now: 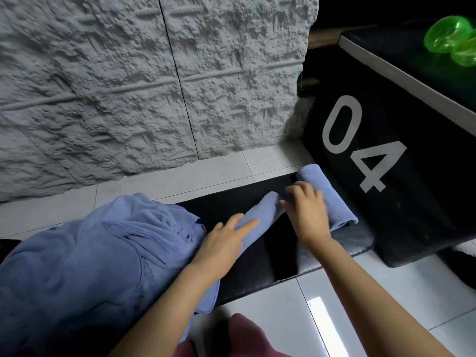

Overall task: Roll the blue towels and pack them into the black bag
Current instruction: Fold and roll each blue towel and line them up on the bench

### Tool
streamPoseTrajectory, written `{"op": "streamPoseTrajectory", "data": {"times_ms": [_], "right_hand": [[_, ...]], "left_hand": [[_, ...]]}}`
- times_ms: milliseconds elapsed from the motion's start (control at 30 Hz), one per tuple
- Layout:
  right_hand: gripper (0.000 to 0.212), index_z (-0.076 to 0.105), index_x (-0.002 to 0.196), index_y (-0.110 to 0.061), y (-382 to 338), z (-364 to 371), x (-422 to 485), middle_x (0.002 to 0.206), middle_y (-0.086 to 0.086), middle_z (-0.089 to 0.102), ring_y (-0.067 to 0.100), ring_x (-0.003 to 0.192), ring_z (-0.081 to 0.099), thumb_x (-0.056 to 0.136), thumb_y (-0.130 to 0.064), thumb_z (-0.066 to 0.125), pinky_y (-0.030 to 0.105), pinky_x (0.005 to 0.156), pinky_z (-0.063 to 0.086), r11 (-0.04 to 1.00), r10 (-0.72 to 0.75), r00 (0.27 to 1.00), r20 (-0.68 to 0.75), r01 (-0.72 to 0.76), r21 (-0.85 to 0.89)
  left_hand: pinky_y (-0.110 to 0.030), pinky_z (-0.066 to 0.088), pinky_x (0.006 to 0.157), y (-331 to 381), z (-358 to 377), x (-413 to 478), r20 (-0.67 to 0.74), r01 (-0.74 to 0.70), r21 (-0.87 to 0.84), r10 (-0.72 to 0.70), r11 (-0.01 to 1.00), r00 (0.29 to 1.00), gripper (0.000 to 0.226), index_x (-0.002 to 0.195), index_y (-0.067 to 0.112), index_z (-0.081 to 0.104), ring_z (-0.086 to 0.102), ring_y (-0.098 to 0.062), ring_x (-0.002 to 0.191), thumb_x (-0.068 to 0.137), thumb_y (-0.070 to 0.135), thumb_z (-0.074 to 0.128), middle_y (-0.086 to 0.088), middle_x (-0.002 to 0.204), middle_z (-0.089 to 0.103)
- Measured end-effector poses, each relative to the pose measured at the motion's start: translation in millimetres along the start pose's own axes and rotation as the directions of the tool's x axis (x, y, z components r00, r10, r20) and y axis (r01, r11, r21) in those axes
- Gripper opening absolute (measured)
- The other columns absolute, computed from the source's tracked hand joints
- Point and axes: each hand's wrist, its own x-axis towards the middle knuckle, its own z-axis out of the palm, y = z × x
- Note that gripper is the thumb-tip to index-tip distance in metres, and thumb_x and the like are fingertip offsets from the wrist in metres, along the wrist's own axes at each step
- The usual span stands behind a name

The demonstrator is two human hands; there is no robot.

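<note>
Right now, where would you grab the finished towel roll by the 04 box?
Grip the finished roll round its middle, from above and the side away from the 04 box. It lies flat on the black surface, a soft cylinder, with the box tight along its other flank. Wrapping the whole girth should keep the loose outer edge from unrolling.

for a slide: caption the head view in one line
Left hand and right hand roll a blue towel on a black mat beside a towel pile
</note>
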Motion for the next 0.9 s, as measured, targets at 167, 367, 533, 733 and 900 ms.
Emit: {"op": "streamPoseTrajectory", "data": {"times_ms": [167,367,533,733,900], "right_hand": [[0.051,0.036,0.136,-0.019,46,-25,-7,0.148,0.008,0.029,0.038,0.127,0.032,0.09,-0.035,0.053,0.051,0.102,0.031,0.938,0.337,0.938,0.077,-0.329,-0.105],[0.05,0.035,0.137,-0.025,64,-34,-6,0.145,0.004,0.033,0.036,0.118,0.037,0.089,-0.008,0.039,0.048,0.092,0.04,0.952,0.298,0.935,0.192,-0.307,0.016],[0.053,0.03,0.143,-0.028,67,-39,-2,0.151,0.0,0.026,0.03,0.128,0.033,0.093,-0.035,0.047,0.047,0.099,0.038,0.946,0.24,0.927,0.29,-0.29,0.143],[0.076,0.023,0.144,-0.029,63,-37,1,0.15,-0.001,0.026,0.03,0.128,0.035,0.082,-0.053,0.06,0.046,0.097,0.037,0.936,0.313,0.902,0.296,-0.346,0.063],[0.076,0.027,0.139,-0.031,52,-45,10,0.147,0.002,0.033,0.034,0.127,0.036,0.076,-0.055,0.063,0.048,0.099,0.036,0.91,0.394,0.86,0.325,-0.414,-0.007]], "left_hand": [[-0.027,0.046,0.083,58,12,30,-0.029,0.259,-0.495,-0.313,0.83,0.949,0.065,0.14,0.041,0.034,0.056,-0.024,0.102,0.083,0.021,0.058,0.006,0.134,0.039],[-0.033,0.046,0.09,122,21,85,0.016,0.352,-0.67,-0.461,0.654,0.887,0.062,0.136,0.033,0.036,0.054,-0.027,0.108,0.082,0.021,0.063,-0.002,0.128,0.037],[-0.037,0.044,0.095,143,30,108,0.029,0.301,-0.749,-0.425,0.59,0.905,0.053,0.138,0.03,0.036,0.047,-0.027,0.118,0.089,0.034,0.057,-0.003,0.134,0.038],[-0.038,0.041,0.103,130,23,97,0.14,0.267,-0.898,-0.348,0.35,0.927,0.04,0.135,0.027,0.042,0.05,-0.022,0.119,0.099,0.041,0.031,-0.001,0.137,0.049],[-0.029,0.048,0.088,109,1,72,0.186,0.302,-0.873,-0.313,0.383,0.932,0.039,0.128,0.023,0.048,0.058,-0.026,0.1,0.099,0.043,0.031,0.005,0.112,0.055]]}}
